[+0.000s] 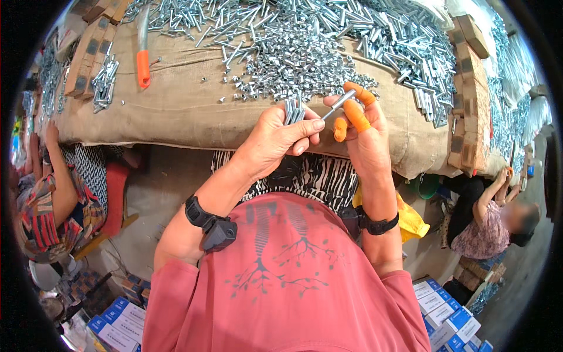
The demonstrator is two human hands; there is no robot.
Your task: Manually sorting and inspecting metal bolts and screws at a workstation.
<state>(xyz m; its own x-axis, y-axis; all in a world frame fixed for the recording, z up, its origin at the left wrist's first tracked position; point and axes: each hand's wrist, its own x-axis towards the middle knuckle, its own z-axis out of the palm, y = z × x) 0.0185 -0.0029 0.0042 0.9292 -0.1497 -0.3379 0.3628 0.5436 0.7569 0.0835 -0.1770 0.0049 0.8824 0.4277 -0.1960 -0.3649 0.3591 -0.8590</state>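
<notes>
My left hand (281, 138) is closed around a small bunch of silvery metal sleeves (294, 110), which stick up above its fingers. Its thumb and fingertip also meet the thin lower end of a bolt with a thicker tube-like sleeve (341, 101). Orange finger covers sit on several fingertips of my right hand (366, 126), which grips the thicker upper part of that piece. Both hands are over the near edge of a cloth-covered table (193, 111), just in front of a heap of small metal nuts (293, 70).
Long metal tubes (404, 47) are heaped at the back right, with bolts (176, 17) at the back left. An orange-handled tool (143, 67) lies left. Wooden blocks (469, 111) edge the table. Co-workers sit on either side; blue-and-white boxes (448, 317) stand low right.
</notes>
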